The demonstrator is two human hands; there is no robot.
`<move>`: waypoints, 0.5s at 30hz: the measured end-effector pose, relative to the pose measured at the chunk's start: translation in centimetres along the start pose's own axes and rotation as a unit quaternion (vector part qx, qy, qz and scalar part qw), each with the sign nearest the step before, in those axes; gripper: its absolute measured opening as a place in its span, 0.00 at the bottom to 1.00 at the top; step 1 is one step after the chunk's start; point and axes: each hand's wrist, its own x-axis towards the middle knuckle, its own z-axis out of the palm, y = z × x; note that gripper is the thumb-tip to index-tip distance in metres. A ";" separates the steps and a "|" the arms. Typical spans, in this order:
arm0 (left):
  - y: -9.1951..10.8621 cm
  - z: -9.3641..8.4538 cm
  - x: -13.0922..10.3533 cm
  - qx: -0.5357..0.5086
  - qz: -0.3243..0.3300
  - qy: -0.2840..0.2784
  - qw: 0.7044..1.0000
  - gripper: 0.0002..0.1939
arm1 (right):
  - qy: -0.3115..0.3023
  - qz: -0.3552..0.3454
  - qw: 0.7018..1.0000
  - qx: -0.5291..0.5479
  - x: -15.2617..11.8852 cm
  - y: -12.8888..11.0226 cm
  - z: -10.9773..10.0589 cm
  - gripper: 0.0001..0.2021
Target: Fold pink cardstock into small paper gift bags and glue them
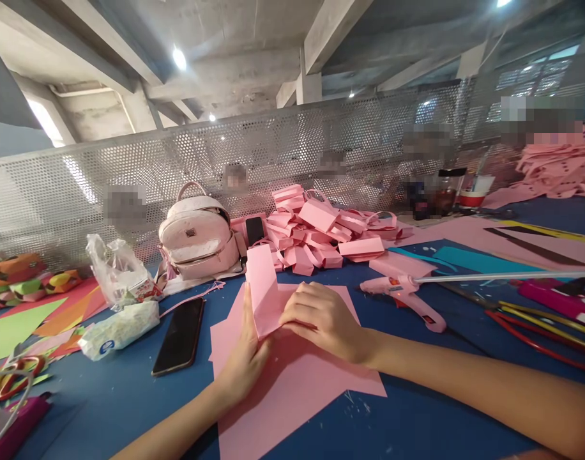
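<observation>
A folded piece of pink paper (262,287) stands upright between my hands, creased into a narrow box-like shape. My left hand (247,354) grips it from the left, with the thumb low and the fingers along its side. The fingers of my right hand (319,319) are bent and pinch the paper's lower right edge. Larger flat pink sheets (258,415) lie beneath both hands, overlapping at angles. Behind them rises a heap of folded pink paper boxes (311,230). To the right lies a pink hot glue gun (402,294) with a clear glue stick in its back.
On the left are a black phone (180,335), a tissue pack (122,329), a plastic bag (120,275) and a pink backpack (199,236). Scissors (541,326) with red and yellow handles lie at right. A perforated metal screen (177,166) stands behind the blue table (105,396).
</observation>
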 end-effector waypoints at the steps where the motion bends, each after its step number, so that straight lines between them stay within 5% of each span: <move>1: -0.1 0.0 0.0 0.017 -0.002 0.008 1.000 0.29 | 0.002 -0.001 1.000 -0.004 0.0 0.0 -0.1 0.10; 4: -0.4 -0.3 0.0 0.059 -0.009 0.027 0.998 0.38 | 0.004 -0.021 0.999 -0.031 -0.1 -0.2 -0.3 0.14; 8: 0.6 -1.6 0.5 0.157 0.072 0.048 0.984 0.47 | -0.003 -0.080 0.994 -0.075 -0.2 -0.2 -0.4 0.14; 12: 1.8 -2.8 0.9 0.287 0.161 0.033 0.944 0.35 | 0.001 -0.093 0.993 -0.076 -0.3 0.1 -0.4 0.12; 15: 1.9 -2.9 0.9 0.277 0.154 0.012 0.948 0.30 | -0.016 -0.068 0.995 -0.070 -0.6 -0.4 -1.0 0.08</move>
